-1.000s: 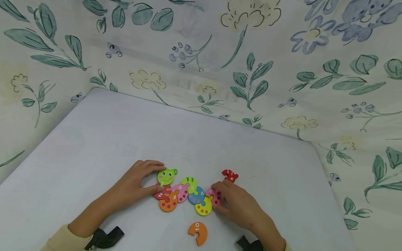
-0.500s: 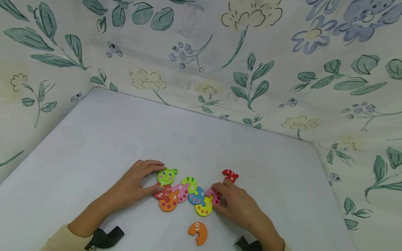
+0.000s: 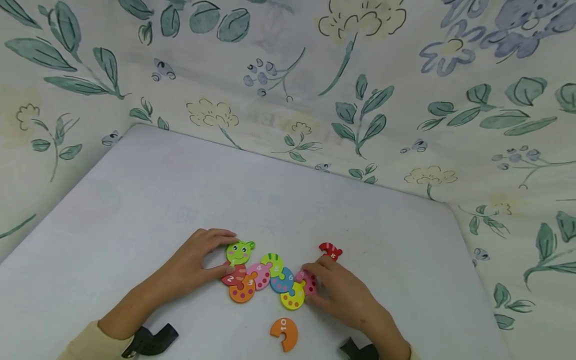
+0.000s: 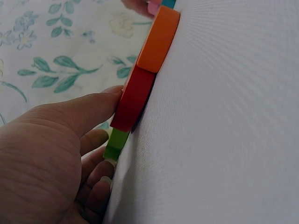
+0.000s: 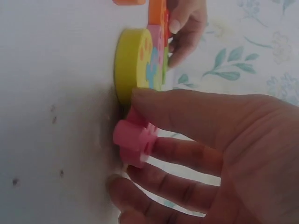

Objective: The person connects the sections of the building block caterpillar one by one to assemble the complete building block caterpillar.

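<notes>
On the white table lies a row of joined puzzle pieces forming a caterpillar. Its green smiling head and red piece 2 sit at the left end. My left hand holds this end, fingers at the head and thumb on the red piece's edge. Orange, pink, green and blue pieces follow, up to a yellow piece. Beside the yellow one, my right hand pinches a pink puzzle piece, partly covered by the fingers. In the right wrist view, the pink piece touches or nearly touches the yellow piece.
A loose red piece lies just beyond my right hand. Nearer to me is a loose orange piece 10. Floral cloth hangs behind the white table. Black wrist mounts show below both hands.
</notes>
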Demonstrator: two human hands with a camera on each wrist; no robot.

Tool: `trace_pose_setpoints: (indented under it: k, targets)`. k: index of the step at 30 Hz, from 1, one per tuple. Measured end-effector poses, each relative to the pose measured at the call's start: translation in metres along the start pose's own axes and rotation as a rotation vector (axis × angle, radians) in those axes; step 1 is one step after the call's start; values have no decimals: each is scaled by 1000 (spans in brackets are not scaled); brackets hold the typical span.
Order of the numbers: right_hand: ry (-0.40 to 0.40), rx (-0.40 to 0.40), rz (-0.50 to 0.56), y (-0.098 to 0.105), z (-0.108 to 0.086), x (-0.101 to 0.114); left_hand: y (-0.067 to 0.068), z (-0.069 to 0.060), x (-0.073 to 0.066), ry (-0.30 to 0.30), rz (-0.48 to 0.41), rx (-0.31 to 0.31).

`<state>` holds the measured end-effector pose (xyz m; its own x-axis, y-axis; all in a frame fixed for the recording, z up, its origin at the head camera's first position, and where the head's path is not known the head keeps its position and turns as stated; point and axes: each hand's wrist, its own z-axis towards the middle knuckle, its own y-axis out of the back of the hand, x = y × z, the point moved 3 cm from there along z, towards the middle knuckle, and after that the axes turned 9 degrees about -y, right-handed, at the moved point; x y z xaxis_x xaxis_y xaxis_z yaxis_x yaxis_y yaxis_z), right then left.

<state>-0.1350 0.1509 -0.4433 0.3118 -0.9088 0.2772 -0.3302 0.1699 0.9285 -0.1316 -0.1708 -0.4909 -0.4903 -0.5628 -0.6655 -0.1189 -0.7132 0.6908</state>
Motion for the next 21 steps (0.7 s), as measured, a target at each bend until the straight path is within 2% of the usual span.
trace_pose_setpoints:
  k: [7, 10, 14, 17, 21]
  targets:
    - [-78, -2, 99, 2, 1, -4, 0, 0, 1, -8, 1, -9]
    - [-147, -21, 53, 9, 0, -13, -1, 0, 2, -16, 6, -10]
    - [-235, -21, -59, 19, -3, -29, 0, 0, 2, -21, 8, -10]
    - [-253, -11, -112, 25, -3, -37, 1, 0, 2, -21, 1, -15]
    - [-246, -74, -91, 31, 3, -41, -1, -2, 3, -8, -8, -12]
